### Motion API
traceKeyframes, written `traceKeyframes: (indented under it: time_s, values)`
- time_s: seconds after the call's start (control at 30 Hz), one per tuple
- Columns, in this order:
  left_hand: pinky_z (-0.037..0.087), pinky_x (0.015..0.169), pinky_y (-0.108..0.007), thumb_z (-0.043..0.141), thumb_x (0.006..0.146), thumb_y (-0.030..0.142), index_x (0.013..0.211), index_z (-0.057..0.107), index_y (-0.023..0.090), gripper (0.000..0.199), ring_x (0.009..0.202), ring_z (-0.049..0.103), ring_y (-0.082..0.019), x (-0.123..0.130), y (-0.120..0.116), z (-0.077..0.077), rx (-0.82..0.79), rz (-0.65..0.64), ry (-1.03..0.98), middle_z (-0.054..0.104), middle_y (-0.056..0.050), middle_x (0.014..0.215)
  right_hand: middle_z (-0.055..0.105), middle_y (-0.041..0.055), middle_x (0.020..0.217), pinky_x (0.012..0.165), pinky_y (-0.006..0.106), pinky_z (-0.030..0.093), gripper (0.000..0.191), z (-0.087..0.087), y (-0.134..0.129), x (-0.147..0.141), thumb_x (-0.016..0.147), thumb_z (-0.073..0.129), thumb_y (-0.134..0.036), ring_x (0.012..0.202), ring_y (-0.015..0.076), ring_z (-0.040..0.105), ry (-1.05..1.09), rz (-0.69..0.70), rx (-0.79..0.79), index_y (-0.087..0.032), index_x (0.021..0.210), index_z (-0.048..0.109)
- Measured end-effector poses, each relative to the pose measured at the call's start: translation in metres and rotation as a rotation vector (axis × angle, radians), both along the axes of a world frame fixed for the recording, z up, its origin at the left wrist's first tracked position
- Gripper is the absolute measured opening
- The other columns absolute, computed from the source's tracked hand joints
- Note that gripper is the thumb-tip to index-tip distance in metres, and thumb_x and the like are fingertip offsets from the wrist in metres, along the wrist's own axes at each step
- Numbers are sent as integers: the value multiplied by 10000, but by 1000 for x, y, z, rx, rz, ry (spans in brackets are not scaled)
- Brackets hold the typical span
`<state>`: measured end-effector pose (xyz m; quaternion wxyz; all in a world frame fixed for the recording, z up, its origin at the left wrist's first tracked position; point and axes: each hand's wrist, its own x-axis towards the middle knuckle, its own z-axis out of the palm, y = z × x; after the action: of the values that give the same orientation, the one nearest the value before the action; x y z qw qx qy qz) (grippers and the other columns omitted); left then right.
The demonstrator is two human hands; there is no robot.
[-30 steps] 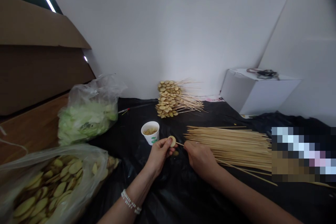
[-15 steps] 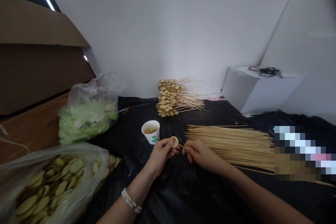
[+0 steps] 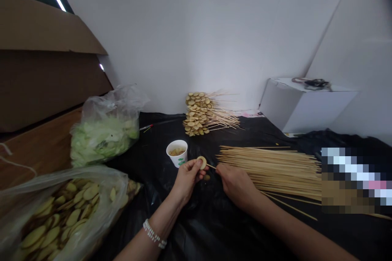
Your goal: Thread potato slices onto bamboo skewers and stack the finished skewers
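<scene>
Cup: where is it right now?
In the head view, the cup stands on the black sheet, slightly left of the picture's middle, just beyond the left hand and nearer than the skewered slices.

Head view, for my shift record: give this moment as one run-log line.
left hand: pinching round slice | right hand: gripping thin stick | thin stick: spans right hand to round slice | white cup: beyond left hand

This looks like an improvised food-preparation corner, though whether in a home or a shop cannot be told. Black plastic sheeting (image 3: 211, 228) beside a plain white wall (image 3: 208, 28) carries bamboo skewers (image 3: 278, 171) and threaded potato slices (image 3: 196, 115), with a plastic bag (image 3: 121, 100) of cut greens (image 3: 102, 138) nearby.
</scene>
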<state>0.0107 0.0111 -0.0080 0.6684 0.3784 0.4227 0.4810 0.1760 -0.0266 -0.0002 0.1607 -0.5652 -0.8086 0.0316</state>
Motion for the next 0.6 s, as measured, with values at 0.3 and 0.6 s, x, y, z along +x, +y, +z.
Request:
traceKeyframes:
  time_s: [0.3,0.6]
  values:
    - [414,494,-128,778,635,451,720,668,106,372,523,533,-45,4,-3,-4,26,-83,33,668,-41,666,635,25,692,590,234,310,260,4,7,0,932,406,-142,613,127,539,227,31,-179,-165,744,585]
    - [398,474,-115,803,598,445,718,672,107,382,505,501,-30,-3,5,0,24,8,10,663,-32,662,664,56,796,626,264,292,229,1,3,-1,946,378,-144,729,166,589,54,-23,-65,-169,863,591]
